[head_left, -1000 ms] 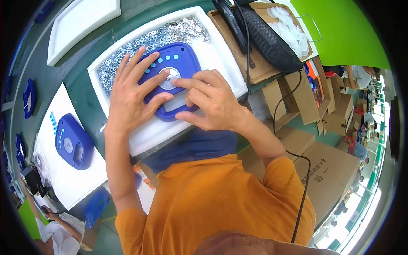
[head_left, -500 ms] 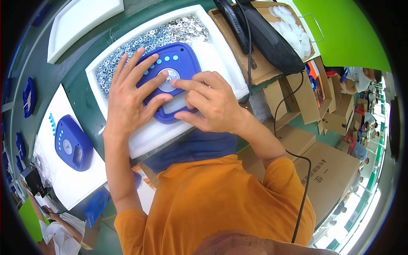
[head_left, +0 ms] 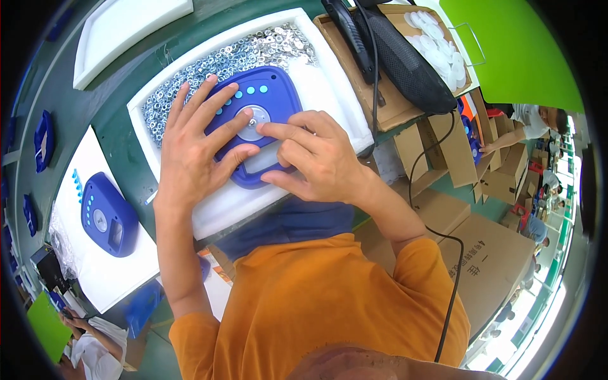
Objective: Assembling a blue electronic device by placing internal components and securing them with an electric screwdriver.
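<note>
A blue plastic housing [head_left: 284, 95] with light-blue round buttons and a rectangular window lies in a white foam tray [head_left: 342, 95]. My left hand [head_left: 199, 142] rests over its left side, fingers spread. Its index fingertip touches a round metal disc [head_left: 259, 117] in the middle of the housing. From the right, the index finger of my right hand [head_left: 323, 155] reaches the disc's edge beside a small metal piece [head_left: 252, 122] at its centre. The other right fingers are curled, with a tiny shiny bit between them that I cannot make out.
Loose metal nuts and washers [head_left: 221, 63] fill the tray's far side. A second blue housing [head_left: 107, 215] lies on a white sheet at left. To the right stand a cardboard tray [head_left: 396, 114] with white plastic discs, a black mesh-covered object [head_left: 405, 63], a cable and cartons [head_left: 487, 253].
Both hands stay almost where they were on the housing. The view has shifted slightly. A person at the far right has stretched an arm toward the boxes.
</note>
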{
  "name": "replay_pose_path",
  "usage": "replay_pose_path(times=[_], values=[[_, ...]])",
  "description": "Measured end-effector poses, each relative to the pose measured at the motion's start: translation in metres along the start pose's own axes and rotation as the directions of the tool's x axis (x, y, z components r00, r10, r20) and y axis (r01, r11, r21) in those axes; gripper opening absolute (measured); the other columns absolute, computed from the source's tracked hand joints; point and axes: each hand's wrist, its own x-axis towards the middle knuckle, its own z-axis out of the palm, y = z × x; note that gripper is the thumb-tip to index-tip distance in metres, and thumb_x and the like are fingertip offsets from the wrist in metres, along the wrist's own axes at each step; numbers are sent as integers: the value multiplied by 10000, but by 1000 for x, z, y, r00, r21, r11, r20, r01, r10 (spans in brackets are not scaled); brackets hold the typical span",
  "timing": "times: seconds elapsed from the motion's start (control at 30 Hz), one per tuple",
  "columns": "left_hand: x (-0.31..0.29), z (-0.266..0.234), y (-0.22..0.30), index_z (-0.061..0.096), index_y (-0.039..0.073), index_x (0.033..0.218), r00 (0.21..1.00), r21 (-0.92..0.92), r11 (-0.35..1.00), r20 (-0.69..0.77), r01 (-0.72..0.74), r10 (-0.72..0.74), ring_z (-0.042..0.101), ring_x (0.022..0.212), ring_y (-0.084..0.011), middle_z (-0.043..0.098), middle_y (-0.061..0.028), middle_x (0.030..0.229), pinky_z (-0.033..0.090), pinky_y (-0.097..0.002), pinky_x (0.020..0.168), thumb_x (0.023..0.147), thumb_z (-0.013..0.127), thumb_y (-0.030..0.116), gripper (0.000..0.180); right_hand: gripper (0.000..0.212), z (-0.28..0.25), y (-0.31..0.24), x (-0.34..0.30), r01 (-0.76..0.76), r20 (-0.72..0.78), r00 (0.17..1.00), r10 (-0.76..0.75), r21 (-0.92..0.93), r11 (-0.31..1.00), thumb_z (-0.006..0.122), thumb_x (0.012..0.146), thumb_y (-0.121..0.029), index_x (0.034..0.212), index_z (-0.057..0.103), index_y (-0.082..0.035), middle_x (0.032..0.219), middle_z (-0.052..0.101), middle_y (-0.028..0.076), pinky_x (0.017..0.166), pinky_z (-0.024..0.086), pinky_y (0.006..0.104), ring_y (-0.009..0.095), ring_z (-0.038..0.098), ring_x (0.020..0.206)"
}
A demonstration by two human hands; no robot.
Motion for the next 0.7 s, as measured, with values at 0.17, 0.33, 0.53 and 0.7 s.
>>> replay_pose_path(times=[0.17, 0.33, 0.53, 0.7], values=[[-1, 1, 0, 897, 199, 1277, 1000, 5, 1000, 3, 9, -9, 574, 1565, -382, 729, -99, 1555, 362, -627, 1353, 874, 908, 498, 502, 453, 1, 1, -1, -11, -13, 1000, 11, 5, 1000, 991, 798, -321, 817, 586, -117, 1413, 800, 71, 914, 581, 448, 314, 699, 1081], [-1, 2, 0, 897, 202, 1281, 1000, 9, 1000, 4, 17, -17, 573, 1568, -374, 726, -91, 1563, 361, -627, 1352, 872, 906, 503, 508, 414, 0, 3, -1, 19, 5, 1000, -19, -28, 999, 934, 875, -413, 881, 669, -95, 1367, 794, 77, 902, 568, 424, 293, 695, 1138], [-2, 2, 0, 896, 216, 1291, 1000, 22, 1000, 4, 16, -16, 571, 1571, -364, 725, -81, 1565, 349, -630, 1361, 875, 902, 512, 510, 412, 1, 3, -1, 35, -4, 999, -35, -37, 999, 934, 878, -419, 893, 682, -93, 1358, 798, 77, 884, 570, 421, 291, 693, 1139], [-4, 1, 0, 871, 270, 1376, 998, 20, 999, 42, 36, -37, 559, 1601, -370, 714, -71, 1611, 319, -645, 1381, 882, 894, 508, 549, 443, 1, 2, 0, 22, -2, 1000, -22, -20, 1000, 989, 808, -337, 835, 610, -110, 1411, 802, 73, 893, 590, 430, 301, 699, 1091]])
